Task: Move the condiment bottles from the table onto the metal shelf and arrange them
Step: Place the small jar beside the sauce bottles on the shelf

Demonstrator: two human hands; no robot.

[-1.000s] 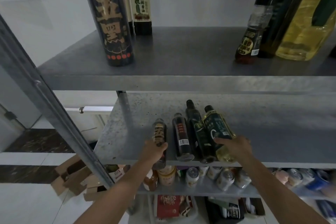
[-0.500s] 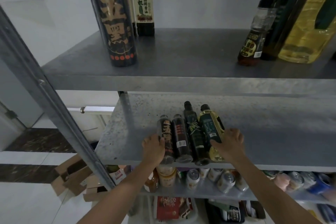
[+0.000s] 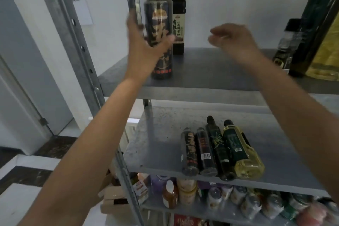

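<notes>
**Hands rise to the upper tier as four bottles lie in a row below**

We see both arms lifted toward the top level of the metal shelf (image 3: 201, 88). Our landmark is the tall dark bottle (image 3: 160, 29) standing upright near that level's front left corner, its long axis vertical. The left hand (image 3: 145, 42) is spread wide just in front of it and to its left, thumb reaching across the label; whether the palm already touches the bottle we cannot tell, and the fingers have not closed round it. The right hand (image 3: 233, 38) hovers well to the right of the bottle, loosely half curled, holding nothing.

Just behind the landmark stands a soy sauce bottle (image 3: 177, 18), also upright. Far to its right stand a small dark bottle (image 3: 286, 46) and a large oil bottle (image 3: 322, 38). One tier below lie four bottles (image 3: 218, 148) on their sides, touching, caps pointing to the back.

We judge the left hand the nearer one, so any shifting of the tall bottle falls to it, with a grip round the body.
</notes>
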